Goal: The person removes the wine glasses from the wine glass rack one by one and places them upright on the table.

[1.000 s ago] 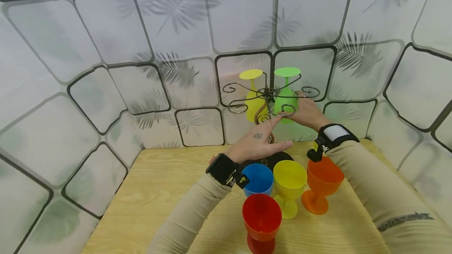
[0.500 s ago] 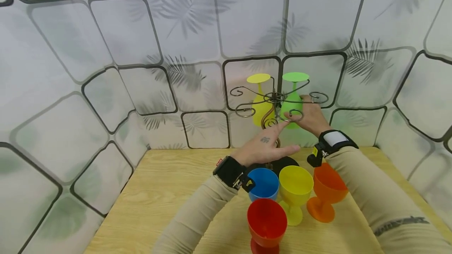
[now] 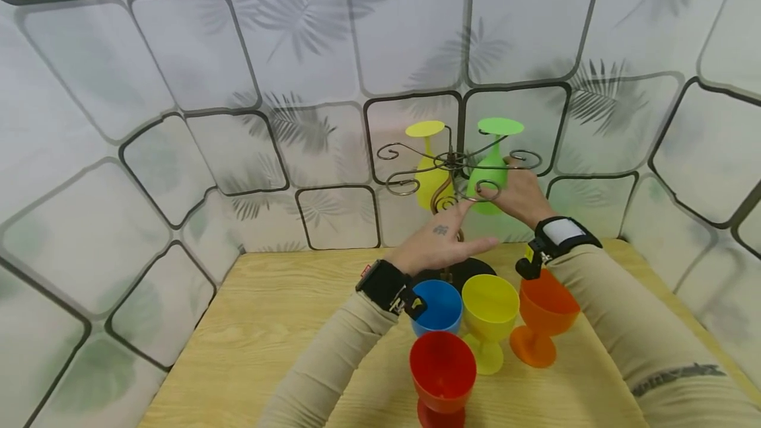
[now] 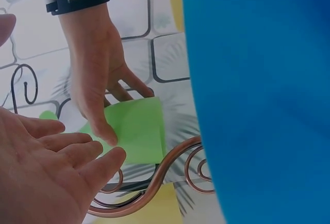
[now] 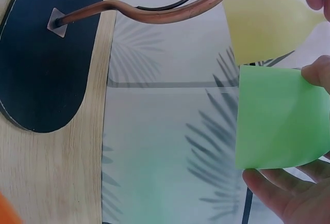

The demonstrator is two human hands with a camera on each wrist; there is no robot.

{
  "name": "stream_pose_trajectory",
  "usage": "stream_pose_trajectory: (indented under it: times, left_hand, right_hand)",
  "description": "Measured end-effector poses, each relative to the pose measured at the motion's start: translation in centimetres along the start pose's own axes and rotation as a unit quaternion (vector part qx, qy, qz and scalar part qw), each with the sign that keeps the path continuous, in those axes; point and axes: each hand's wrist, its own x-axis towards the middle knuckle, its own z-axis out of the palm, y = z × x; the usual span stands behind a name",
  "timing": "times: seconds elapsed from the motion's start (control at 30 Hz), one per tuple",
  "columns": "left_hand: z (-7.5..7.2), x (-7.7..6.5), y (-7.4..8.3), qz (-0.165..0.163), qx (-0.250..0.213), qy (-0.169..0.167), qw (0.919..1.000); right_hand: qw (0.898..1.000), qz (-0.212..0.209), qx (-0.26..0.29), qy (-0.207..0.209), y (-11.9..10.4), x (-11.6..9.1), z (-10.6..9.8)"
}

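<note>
With its thumb and fingers, my right hand (image 3: 523, 195) grips the bowl of an upside-down green goblet (image 3: 486, 176), foot up, at the right back of a dark wire rack (image 3: 450, 161) with curled arms. Beside it a yellow goblet (image 3: 429, 185) hangs inverted from the rack. My left hand (image 3: 434, 242) is just in front of the rack's stem, its fingers extended and holding nothing; I cannot tell whether the fingertips touch the wire. The right wrist view shows the thumb and fingers on opposite sides of the green bowl (image 5: 283, 118).
Upright on the wooden table (image 3: 267, 322) stand a blue goblet (image 3: 438, 306), a yellow goblet (image 3: 490, 309), an orange goblet (image 3: 541, 319) and a red goblet (image 3: 442, 375), under and between my forearms. The rack's black base (image 5: 46, 69) sits behind them, close to the patterned wall covering.
The green goblet in my right hand has shifted slightly right relative to the rack. My left hand keeps nearly the same place; the head view swung a little and came back.
</note>
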Motion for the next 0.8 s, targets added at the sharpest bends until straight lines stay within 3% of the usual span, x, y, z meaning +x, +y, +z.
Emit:
stream_pose_trajectory:
  times: [0.23,0.37,0.53,0.8]
  left_hand:
    - [0.5,0.2,-0.1,-0.017,-0.007,-0.001,0.9998]
    - [0.6,0.4,0.1,-0.006,-0.017,0.005,0.9998]
    - [0.6,0.5,0.3,-0.016,-0.034,0.001,0.9993]
    - [0.7,0.6,0.1,-0.013,-0.042,0.013,0.9990]
  right_hand:
    - [1.000,-0.006,0.019,0.008,-0.1,-0.6,0.0]
    - [0.999,-0.030,0.009,0.013,-0.4,-0.6,0.2]
    - [0.999,-0.026,0.023,0.010,-0.8,-0.5,0.7]
    - [0.998,-0.054,0.024,0.017,-1.0,-0.1,1.2]
